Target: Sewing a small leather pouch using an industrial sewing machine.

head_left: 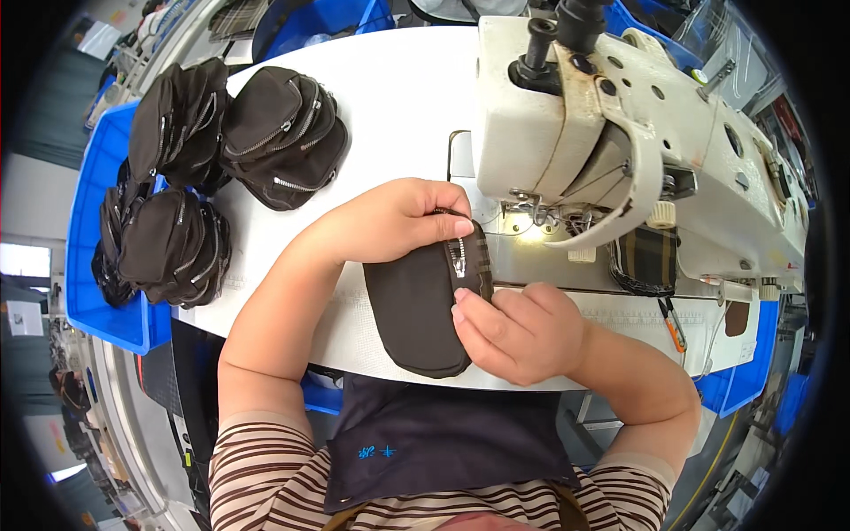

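A dark brown fabric pouch piece (409, 305) with rounded ends lies on the white table, left of the sewing machine's needle area. A silver zipper (459, 252) runs along its right side, its puller pointing toward me. My left hand (412, 217) grips the far end of the pouch piece, thumb and index finger pinching it beside the top of the zipper. With fingers curled, my right hand (522, 329) pinches the near right edge, just below the zipper puller. The fingertips hide part of that edge.
The white sewing machine (567, 124) stands at the right, its lamp lit. Finished-looking dark pouches (288, 133) with silver zippers sit at the left, some over a blue bin (84, 257). A striped dark piece (646, 257) and an orange-handled cutter (675, 329) lie right of the needle.
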A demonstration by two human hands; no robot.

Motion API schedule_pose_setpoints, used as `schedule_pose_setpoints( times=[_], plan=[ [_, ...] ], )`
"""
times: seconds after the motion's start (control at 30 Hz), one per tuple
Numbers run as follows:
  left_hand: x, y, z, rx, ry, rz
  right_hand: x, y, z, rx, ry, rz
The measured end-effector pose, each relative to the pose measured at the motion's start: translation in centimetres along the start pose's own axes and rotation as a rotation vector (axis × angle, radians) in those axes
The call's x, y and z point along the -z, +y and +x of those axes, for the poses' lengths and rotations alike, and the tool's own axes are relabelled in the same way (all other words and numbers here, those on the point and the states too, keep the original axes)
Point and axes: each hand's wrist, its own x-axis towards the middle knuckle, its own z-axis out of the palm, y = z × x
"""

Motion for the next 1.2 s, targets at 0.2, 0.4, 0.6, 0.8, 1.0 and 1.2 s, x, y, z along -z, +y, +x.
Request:
schedule_pose_setpoints(
  times=[0.2,0.4,0.6,0.8,1.0,1.2],
  plan=[
    [-1.9,0.5,0.5,-0.125,0.275,0.691,0.5,-0.4,-1.1,-0.072,-0.259,-0.031],
    [-1.6,-0.1,0.1,-0.306,0.308,0.583,0.1,-0.1,-1.1,-0.095,-0.349,0.055],
    [-2.2,2.5,-1.3,-0.249,0.173,0.446,2.0,-0.5,-0.5,0.020,-0.132,0.072],
    [-3.7,-0.5,2.4,-0.325,0.264,0.758,1.1,-1.1,-1.7,0.001,-0.392,-0.086],
    [-2.1,0.1,0.6,-0.180,0.272,0.709,0.3,-1.6,-1.8,-0.059,-0.425,-0.043],
    [-2.6,0.4,0.7,-0.211,0.271,0.712,0.0,-1.8,-2.0,-0.077,-0.382,-0.041]
  ],
)
